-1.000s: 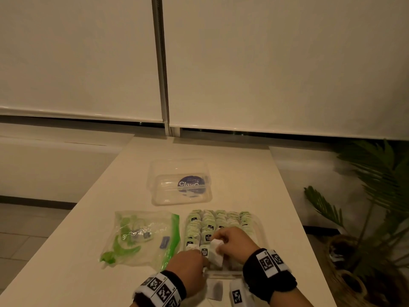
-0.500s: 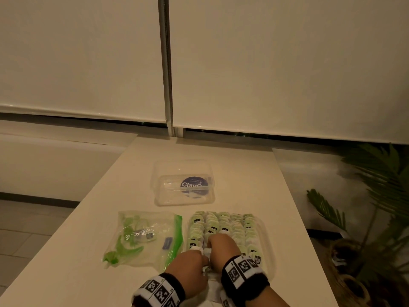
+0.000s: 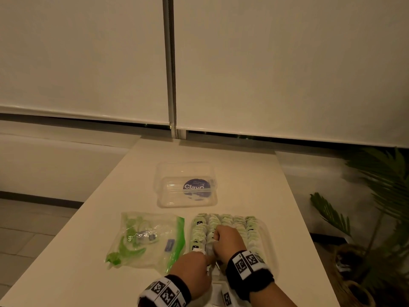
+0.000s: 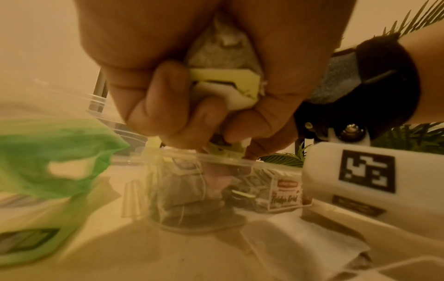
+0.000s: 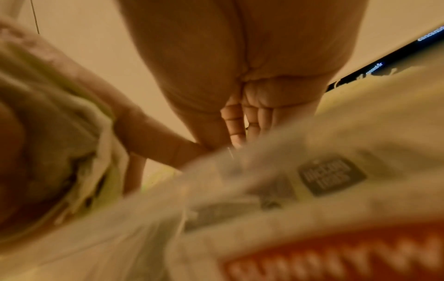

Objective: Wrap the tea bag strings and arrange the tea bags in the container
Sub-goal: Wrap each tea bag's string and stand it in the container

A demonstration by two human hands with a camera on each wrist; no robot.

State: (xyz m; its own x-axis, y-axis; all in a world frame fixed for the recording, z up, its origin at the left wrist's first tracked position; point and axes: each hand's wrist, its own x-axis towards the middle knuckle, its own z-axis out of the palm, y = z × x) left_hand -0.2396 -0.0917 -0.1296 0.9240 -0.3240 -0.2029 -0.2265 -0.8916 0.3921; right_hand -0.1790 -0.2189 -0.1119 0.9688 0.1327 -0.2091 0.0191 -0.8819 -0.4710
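A clear plastic container (image 3: 266, 233) at the table's near middle holds rows of green-tagged tea bags (image 3: 239, 223). My right hand (image 3: 226, 239) reaches down into the rows. In the right wrist view its fingers (image 5: 240, 121) look straight and pushed in among the bags, with the tips hidden. My left hand (image 3: 194, 270) is at the container's near-left corner. In the left wrist view its curled fingers (image 4: 168, 106) grip one tea bag (image 4: 223, 49) and its green and white tag (image 4: 225, 83), just above the container rim (image 4: 264, 164).
A clear zip bag (image 3: 143, 238) with green contents lies left of the container. The clear lid (image 3: 186, 185) with a round blue label sits farther back. Loose tea bags (image 3: 225, 295) lie by the table's front edge. A potted plant (image 3: 376, 207) stands off the table's right side.
My right hand left the tea bag it shared with the left hand and moved forward into the container's rows. The left hand stayed at the near-left corner with the bag.
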